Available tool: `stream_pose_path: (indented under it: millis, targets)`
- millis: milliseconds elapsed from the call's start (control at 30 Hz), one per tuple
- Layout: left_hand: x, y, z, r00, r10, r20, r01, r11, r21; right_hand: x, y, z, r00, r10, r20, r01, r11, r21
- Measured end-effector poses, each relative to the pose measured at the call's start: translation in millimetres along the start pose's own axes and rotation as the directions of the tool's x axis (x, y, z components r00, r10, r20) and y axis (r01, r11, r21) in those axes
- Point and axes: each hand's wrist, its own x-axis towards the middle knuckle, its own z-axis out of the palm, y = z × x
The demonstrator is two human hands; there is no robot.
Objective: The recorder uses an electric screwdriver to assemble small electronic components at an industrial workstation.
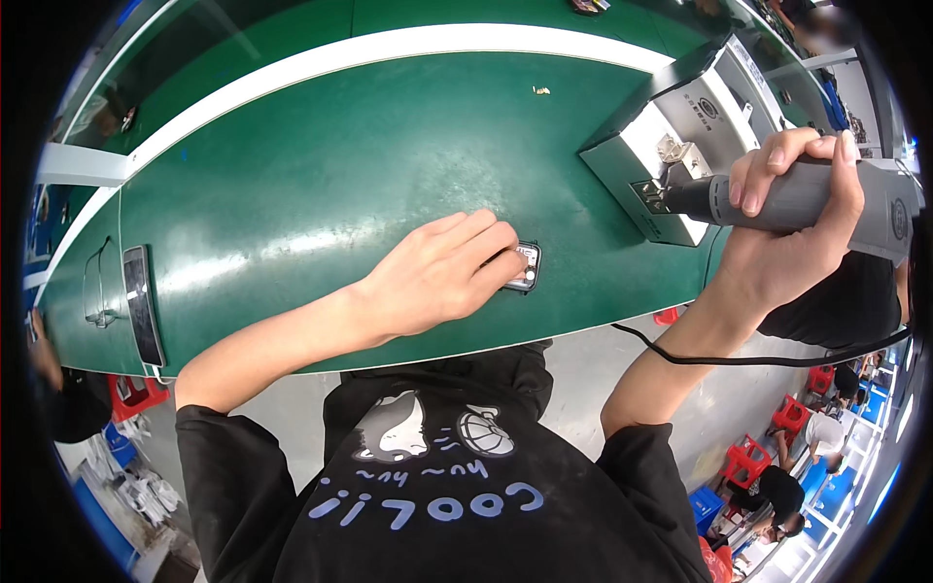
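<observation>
Left hand (442,277) lies flat, fingertips (505,255) pressing one small dark-framed part (526,266) onto the green bench (321,185). Right hand (792,219) is closed around one grey power screwdriver (777,199), its tip at one grey metal box (671,146). One black phone (142,303) lies well apart at the bench's left edge.

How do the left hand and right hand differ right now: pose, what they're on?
The left hand lies flat on the green bench, fingers pressing a small dark-framed part; the right hand is raised off the bench. The left hand holds nothing closed; the right hand is wrapped around a grey corded power tool whose tip points at a grey metal box. Both are bare.
</observation>
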Motion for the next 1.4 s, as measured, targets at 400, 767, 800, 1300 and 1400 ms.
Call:
stream_pose_path:
  millis: [400, 767, 800, 1300, 1400]
  targets:
    - [8, -172, -116, 0.926, -0.272, -0.263, 0.372, 0.784, 0.497, -28, -10, -8, 0.999, -0.041, -0.006, 0.042, 0.996, 0.079]
    - [-192, -300, -265, 0.371, -0.822, -0.431, 0.566, -0.167, 0.807, -44, -16, -15, 0.990, -0.134, -0.031, 0.137, 0.979, 0.149]
    - [-211, -320, -282, 0.278, -0.848, -0.451, 0.635, -0.191, 0.749, -46, -24, -20, 0.989, -0.141, -0.044, 0.147, 0.976, 0.160]
    - [-177, -280, -236, 0.673, -0.589, -0.448, 0.735, 0.464, 0.495, -62, -28, -25, 0.984, -0.163, -0.065, 0.173, 0.966, 0.192]
    - [-108, -207, -186, 0.802, -0.471, -0.369, 0.596, 0.587, 0.547, -65, -27, -24, 0.987, -0.154, -0.054, 0.162, 0.968, 0.190]
